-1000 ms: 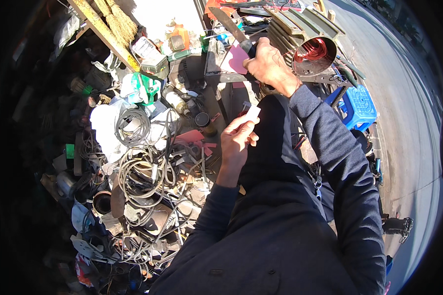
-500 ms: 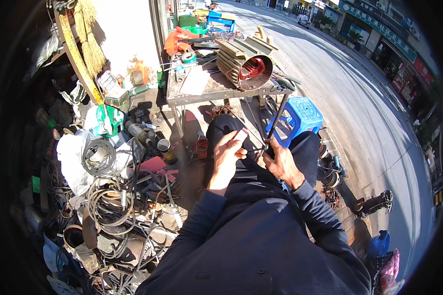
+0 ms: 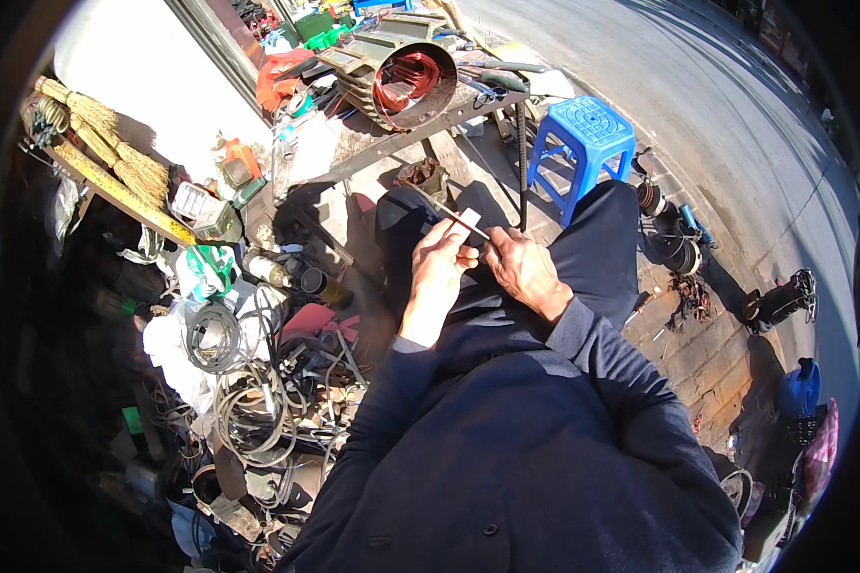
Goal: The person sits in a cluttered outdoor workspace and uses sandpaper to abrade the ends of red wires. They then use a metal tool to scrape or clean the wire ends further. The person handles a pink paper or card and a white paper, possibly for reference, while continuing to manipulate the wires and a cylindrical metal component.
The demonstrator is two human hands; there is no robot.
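My left hand is over my lap, its fingers closed on a small flat pale piece that sticks up past the fingertips. Close beside it, my right hand is wrapped round one end of a thin reddish-brown rod. The rod slants up and left, passing by the pale piece; whether the two touch I cannot tell. Beyond my knees, a ribbed metal motor housing lies on its side on a low worktable, with red wire coils inside its round opening.
A blue plastic stool stands beyond my right knee. Coiled cables and scrap heap up on my left, near a green-and-white bag. Straw brooms hang at upper left. Dark round motor parts lie on the paving at right.
My view has turned, so the table sits further left and higher. My right hand has come closer to the left one, and the rod now slants across beside the pale piece.
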